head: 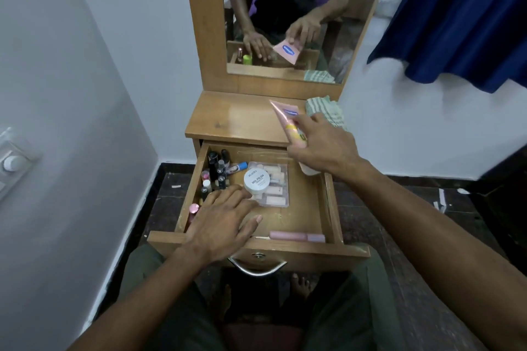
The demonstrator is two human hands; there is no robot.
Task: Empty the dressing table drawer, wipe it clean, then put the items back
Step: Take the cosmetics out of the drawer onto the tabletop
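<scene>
Fingers of the right hand [322, 148] grip a pink tube [288, 122] above the back right corner of the open drawer [332, 202], over the wooden surface [236, 120]. Left hand [219, 225] lies flat in the drawer, straight fingertips touching a white nail-polish jar [257, 179] on a clear case [278, 196].

A bedroom corner in a home, set up for grooming.

A narrow wooden dressing table [242, 120] stands against white painted walls, with a tall framed mirror [285, 17] rising from its back edge. Its pulled-out drawer [330, 202] holds cosmetics: lipsticks and small bottles [214, 174], a round tub [257, 179] labelled nail polish and a clear makeup case [275, 194]. A dark blue curtain [462, 14] hangs at the right, and a wall switch plate [11, 162] sits at the left above a dark tiled floor [399, 222].
</scene>
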